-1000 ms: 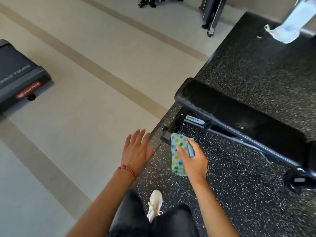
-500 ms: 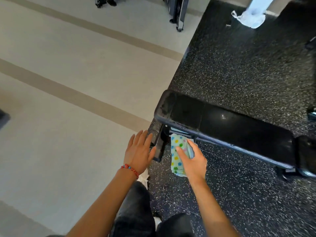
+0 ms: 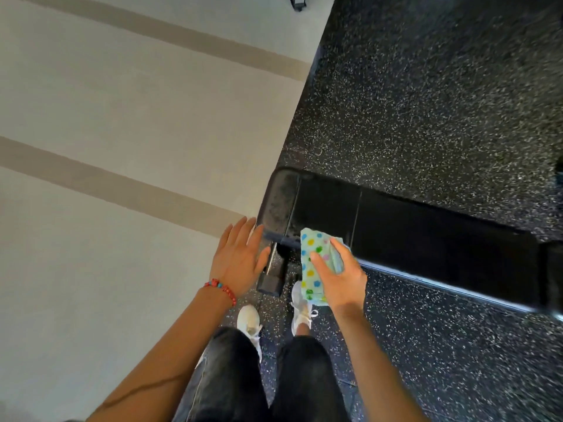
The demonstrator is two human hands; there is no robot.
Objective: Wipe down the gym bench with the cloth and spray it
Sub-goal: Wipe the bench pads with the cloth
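Observation:
A black padded gym bench [image 3: 411, 233] runs from the middle of the view toward the right edge, standing on speckled black rubber flooring. My right hand [image 3: 341, 278] grips a folded pale green cloth with coloured dots [image 3: 315, 263], held just above the near edge of the bench's left end. My left hand [image 3: 237, 257] hovers flat with its fingers spread, right beside the left end of the bench, holding nothing. No spray bottle is in view.
The bench's black metal foot [image 3: 271, 278] sticks out toward my white shoes [image 3: 249, 322]. Left of the rubber mat [image 3: 441, 95] lies a light floor with beige stripes [image 3: 122, 190]. A bit of dark equipment [image 3: 298, 2] shows at the top edge.
I have stepped closer, so the bench now lies right in front of me. Both hands have come up to its left end, and the cloth now overlaps the bench's near edge.

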